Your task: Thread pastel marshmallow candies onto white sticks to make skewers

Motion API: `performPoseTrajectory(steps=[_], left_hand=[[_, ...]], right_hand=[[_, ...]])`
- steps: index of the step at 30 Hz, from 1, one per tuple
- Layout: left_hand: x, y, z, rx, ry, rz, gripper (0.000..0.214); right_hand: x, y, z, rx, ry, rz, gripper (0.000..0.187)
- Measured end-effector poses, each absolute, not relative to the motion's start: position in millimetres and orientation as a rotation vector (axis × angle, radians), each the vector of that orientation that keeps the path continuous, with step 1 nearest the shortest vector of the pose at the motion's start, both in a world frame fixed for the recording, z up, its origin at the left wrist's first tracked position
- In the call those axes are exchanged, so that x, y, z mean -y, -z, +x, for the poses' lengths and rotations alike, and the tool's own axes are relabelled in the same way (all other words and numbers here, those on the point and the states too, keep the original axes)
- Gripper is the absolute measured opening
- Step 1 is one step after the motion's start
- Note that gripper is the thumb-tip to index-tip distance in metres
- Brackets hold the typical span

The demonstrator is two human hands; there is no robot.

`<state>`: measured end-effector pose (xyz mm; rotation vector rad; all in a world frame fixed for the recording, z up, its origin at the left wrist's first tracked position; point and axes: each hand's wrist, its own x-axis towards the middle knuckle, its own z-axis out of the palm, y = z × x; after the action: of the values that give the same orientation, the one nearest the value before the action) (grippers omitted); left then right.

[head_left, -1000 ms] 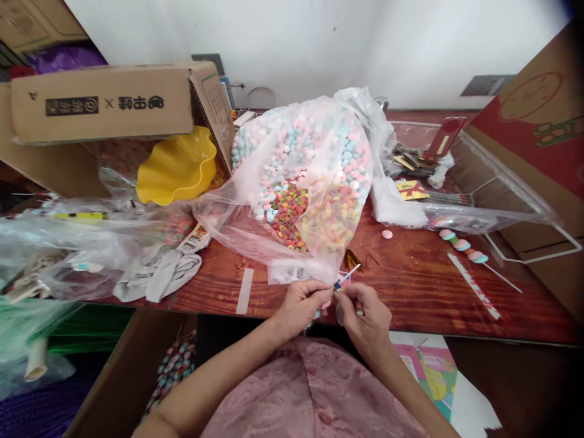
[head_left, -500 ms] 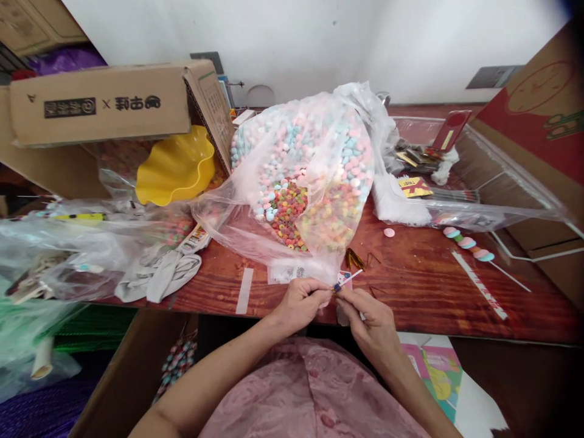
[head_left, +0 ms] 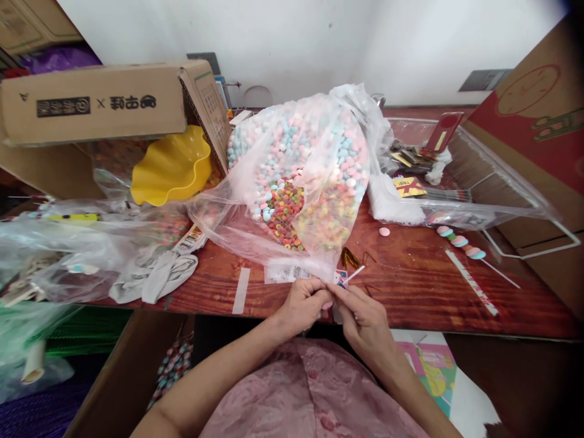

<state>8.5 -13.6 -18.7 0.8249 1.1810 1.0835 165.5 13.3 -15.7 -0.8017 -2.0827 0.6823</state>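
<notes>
At the table's front edge my left hand (head_left: 306,304) is closed, thumb against bent fingers, its tips meeting those of my right hand (head_left: 365,310). My right hand pinches a thin white stick (head_left: 353,275) that slants up to the right. A small dark blue piece shows low on the stick, partly covered by fingers. What the left fingers hold is hidden. Just beyond the hands lie a gold foil tassel (head_left: 350,258) and a large clear plastic bag (head_left: 292,128). Pastel candies and small colourful ring candies (head_left: 286,213) fill the bag.
A skewer of candies (head_left: 462,243), a loose pink candy (head_left: 384,232) and a printed strip (head_left: 472,283) lie to the right. Behind them stands a clear tray (head_left: 506,176). At left are a carton (head_left: 91,106), a yellow wavy bowl (head_left: 176,170) and grey cloth (head_left: 155,278).
My hands have drawn closer together, fingertips now meeting. The dark blue piece is more covered by the fingers, and the white stick tilts more steeply. The view has shifted slightly.
</notes>
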Motion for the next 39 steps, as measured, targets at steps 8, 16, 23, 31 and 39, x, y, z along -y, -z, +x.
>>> performPoseTrajectory(steps=[8, 16, 23, 31, 39], left_hand=[[22, 22, 6, -1.111, -1.093, 0.885, 0.021], [18, 24, 4, -1.273, -1.149, 1.146, 0.031], [13, 11, 4, -1.275, -1.224, 1.219, 0.031], [6, -4, 14, -1.287, -1.209, 1.492, 0.031], [6, 0, 0, -0.925, -0.694, 1.012, 0.041]], right_hand=[[-13, 32, 160, 2.077, -0.663, -0.893, 0.038], [-10, 31, 166, 2.052, -0.586, -0.921, 0.034], [-4, 22, 171, 1.929, -0.697, -1.052, 0.009], [-23, 35, 176, 1.596, -1.474, -0.96, 0.029], [-34, 11, 196, 2.005, -1.417, -0.656, 0.031]])
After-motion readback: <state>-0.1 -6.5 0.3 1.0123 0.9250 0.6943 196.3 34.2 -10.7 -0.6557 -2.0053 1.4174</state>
